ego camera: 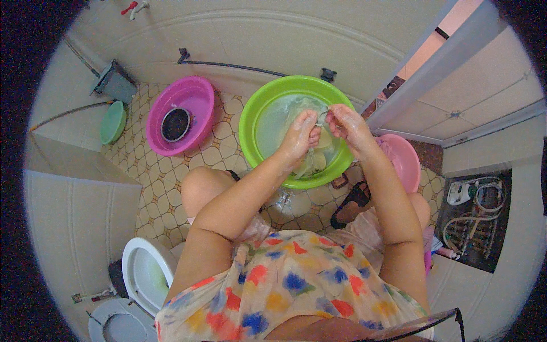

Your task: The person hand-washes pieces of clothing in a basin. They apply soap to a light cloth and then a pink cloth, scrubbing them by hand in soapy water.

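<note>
Both of my hands are raised over a large lime-green plastic basin [252, 137] holding cloudy water. My left hand [304, 130] is closed on a pale, translucent garment [305, 109], which hangs down into the basin. Close to its right, my right hand [345, 124] pinches a thin strap or edge of the same garment between thumb and fingers. Rounded pale parts of the garment show below my hands. Wet suds are on both hands. What lies under the cloth in the water is hidden.
A magenta basin [205, 94] with a dark-centred round object [175, 125] stands left, beside a small green basin [113, 122]. A pink basin [406, 160] is at the right, partly behind my forearm. A toilet [147, 273] is lower left; a pipe [235, 66] runs along the wall.
</note>
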Demonstrator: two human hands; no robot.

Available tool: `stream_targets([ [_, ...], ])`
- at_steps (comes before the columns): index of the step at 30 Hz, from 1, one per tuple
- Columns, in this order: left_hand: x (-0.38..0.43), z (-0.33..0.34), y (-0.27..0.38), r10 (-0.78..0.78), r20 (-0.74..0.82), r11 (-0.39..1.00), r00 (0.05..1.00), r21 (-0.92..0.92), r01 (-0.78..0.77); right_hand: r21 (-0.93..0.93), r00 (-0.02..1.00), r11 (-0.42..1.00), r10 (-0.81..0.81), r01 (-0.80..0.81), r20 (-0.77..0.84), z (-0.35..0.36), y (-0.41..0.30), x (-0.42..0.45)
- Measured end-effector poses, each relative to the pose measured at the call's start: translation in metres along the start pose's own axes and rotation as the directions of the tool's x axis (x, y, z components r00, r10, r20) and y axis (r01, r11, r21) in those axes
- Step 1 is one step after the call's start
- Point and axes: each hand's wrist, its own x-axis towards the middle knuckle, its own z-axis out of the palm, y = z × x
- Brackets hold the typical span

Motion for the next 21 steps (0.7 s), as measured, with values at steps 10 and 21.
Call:
stream_targets([
  [10, 0.011, -0.009, -0.01, 0.443, -0.056, 0.784, 0.895, 0.507, -0.357, -0.186, 0.986, 0.974, -0.149, 0.132, -0.08, 0.01, 0.003, -0.006],
  [21, 0.007, -0.006, 0.008, 0.464, -0.065, 0.719, 0.883, 0.609, -0.333, -0.041, 0.998, 0.999, -0.034, 0.032, -0.051, -0.005, 0.003, -0.006],
])
